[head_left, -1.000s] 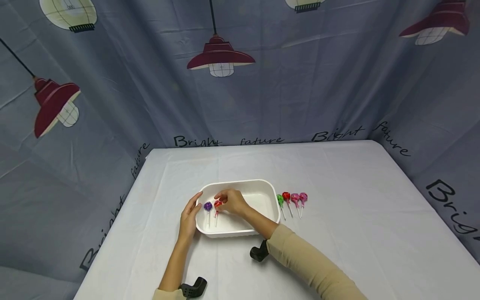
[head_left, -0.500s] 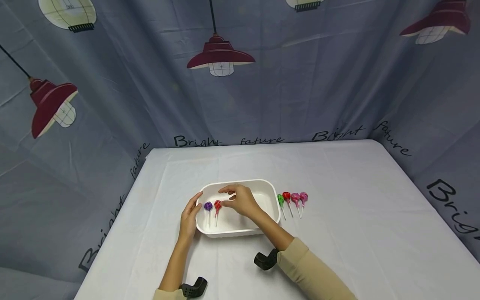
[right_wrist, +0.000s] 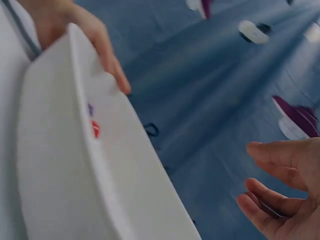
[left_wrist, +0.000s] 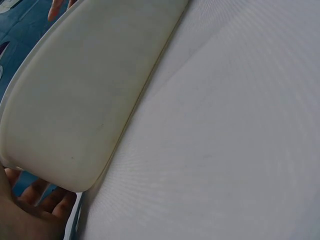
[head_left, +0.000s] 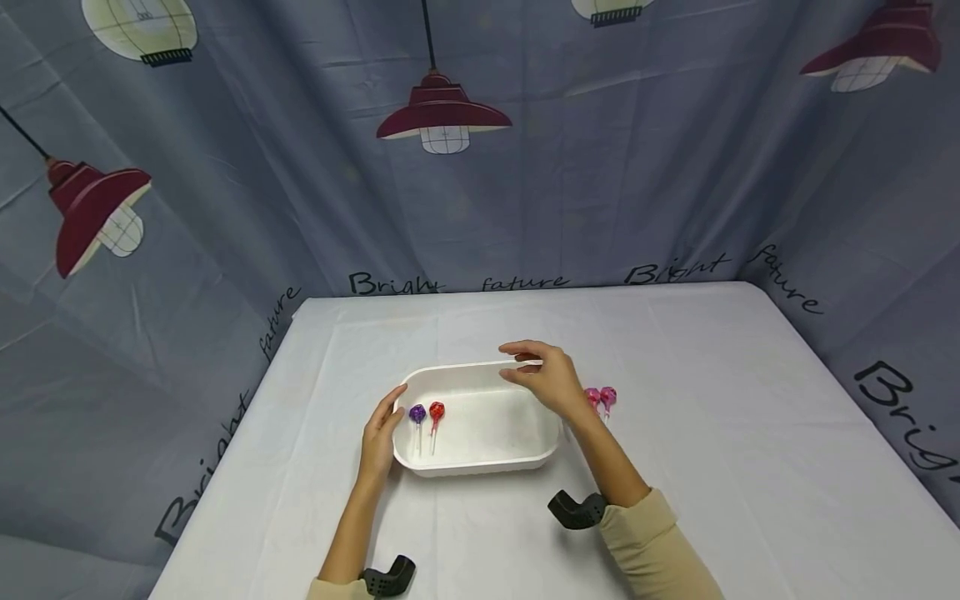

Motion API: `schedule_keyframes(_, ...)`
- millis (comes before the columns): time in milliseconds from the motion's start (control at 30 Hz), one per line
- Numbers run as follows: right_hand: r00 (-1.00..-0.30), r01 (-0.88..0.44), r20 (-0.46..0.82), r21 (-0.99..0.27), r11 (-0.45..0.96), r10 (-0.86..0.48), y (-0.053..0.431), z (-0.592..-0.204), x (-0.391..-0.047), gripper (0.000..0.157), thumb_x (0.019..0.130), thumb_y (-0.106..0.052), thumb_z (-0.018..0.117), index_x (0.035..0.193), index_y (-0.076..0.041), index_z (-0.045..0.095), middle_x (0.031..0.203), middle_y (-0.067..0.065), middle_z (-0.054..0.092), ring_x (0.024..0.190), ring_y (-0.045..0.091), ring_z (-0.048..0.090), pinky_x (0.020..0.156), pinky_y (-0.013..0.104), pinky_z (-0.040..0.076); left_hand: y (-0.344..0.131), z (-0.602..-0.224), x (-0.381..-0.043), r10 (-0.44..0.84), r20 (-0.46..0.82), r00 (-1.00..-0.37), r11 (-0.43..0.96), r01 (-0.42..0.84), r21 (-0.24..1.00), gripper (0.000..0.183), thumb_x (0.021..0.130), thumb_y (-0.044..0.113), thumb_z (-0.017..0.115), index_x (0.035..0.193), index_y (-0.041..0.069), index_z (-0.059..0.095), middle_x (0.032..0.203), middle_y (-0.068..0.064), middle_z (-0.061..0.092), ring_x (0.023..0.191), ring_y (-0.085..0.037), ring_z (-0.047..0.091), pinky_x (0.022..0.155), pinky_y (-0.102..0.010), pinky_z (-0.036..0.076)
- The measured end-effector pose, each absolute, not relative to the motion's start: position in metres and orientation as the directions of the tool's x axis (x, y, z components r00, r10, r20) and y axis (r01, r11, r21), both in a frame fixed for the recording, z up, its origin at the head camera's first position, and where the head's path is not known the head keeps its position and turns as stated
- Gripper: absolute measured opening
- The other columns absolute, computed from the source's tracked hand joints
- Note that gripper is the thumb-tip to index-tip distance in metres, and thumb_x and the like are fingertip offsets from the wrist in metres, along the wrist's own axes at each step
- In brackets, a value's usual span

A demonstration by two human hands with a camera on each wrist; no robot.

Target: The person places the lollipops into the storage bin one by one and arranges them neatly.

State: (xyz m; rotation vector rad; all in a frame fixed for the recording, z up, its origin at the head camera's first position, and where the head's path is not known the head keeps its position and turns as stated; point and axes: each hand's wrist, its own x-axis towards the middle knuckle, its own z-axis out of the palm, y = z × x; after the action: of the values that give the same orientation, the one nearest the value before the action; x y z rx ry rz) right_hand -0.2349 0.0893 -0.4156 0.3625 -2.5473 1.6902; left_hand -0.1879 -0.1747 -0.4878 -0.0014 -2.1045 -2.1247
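Note:
A white rectangular tray [head_left: 480, 471] lies on the table. Near its left end are a purple lollipop [head_left: 417, 413] and a red lollipop [head_left: 437, 410], side by side with sticks toward the person. My left hand [head_left: 377, 442] holds the tray's left end, thumb and fingers at the rim; the left wrist view shows its fingers [left_wrist: 50, 197] against the outer wall. My right hand [head_left: 551, 379], fingers apart and nothing between them, hovers over the tray's far right corner. Just beyond it are two pink lollipops [head_left: 608, 396], partly covered by the hand and forearm.
White cloth covers the table [head_left: 712, 433]. A grey-blue curtain [head_left: 600, 183] printed with lamps and lettering hangs behind and at the sides. A black device [head_left: 577, 509] sits at the right wrist, and a similar black device [head_left: 390, 576] at the left.
My right hand has let go of the red lollipop in the tray and moved right, now hiding the green and red lollipops outside. The left hand has stayed at the tray.

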Motion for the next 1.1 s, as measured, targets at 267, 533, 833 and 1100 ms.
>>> schedule_keyframes(267,-0.974,-0.182,0.221,-0.89,0.418,0.047,0.164,-0.473,-0.269,0.04,0.076,-0.042,0.072,0.113,-0.028,0.065,0.114,-0.005,0.061,0.103,0.015,0.054,0.086,0.026,0.05,-0.173,-0.486,-0.187,-0.118,0.132,-0.984,-0.019,0.135,0.991,0.038,0.094,-0.004,0.04,0.131,-0.008,0.044,0.143,-0.023,0.032,0.136,-0.027,0.021,0.112,-0.026,0.015)
schedule_keyframes(533,-0.963,-0.113,0.194,-0.921,0.373,0.186,0.222,-0.539,-0.296,0.044,0.074,-0.042,0.075,0.114,-0.027,0.065,0.113,-0.005,0.062,0.1,0.013,0.054,0.079,0.02,0.051,-0.174,-0.487,-0.187,-0.12,0.119,-0.986,-0.012,0.121,0.993,0.038,0.094,-0.004,0.04,0.132,-0.007,0.044,0.144,-0.021,0.032,0.137,-0.026,0.021,0.112,-0.028,0.015)
schedule_keyframes(833,-0.951,-0.055,0.15,-0.943,0.327,0.272,0.232,-0.532,-0.27,0.051,0.073,-0.049,0.072,0.114,-0.02,0.065,0.11,-0.002,0.064,0.095,0.013,0.058,0.074,0.016,0.047,-0.179,-0.508,-0.197,-0.127,0.129,-0.984,-0.051,0.136,0.989,0.038,0.094,-0.004,0.041,0.131,-0.005,0.046,0.144,-0.02,0.032,0.136,-0.022,0.022,0.11,-0.021,0.016)
schedule_keyframes(1100,-0.97,0.068,0.015,-0.941,0.33,0.242,0.226,-0.501,-0.239,0.044,0.085,-0.028,0.066,0.123,-0.006,0.059,0.117,0.01,0.061,0.096,0.013,0.057,0.067,0.016,0.047,-0.18,-0.516,-0.2,-0.134,0.157,-0.978,-0.013,0.16,0.987,0.038,0.094,0.001,0.043,0.131,-0.001,0.048,0.144,-0.018,0.034,0.136,-0.022,0.023,0.111,-0.024,0.016)
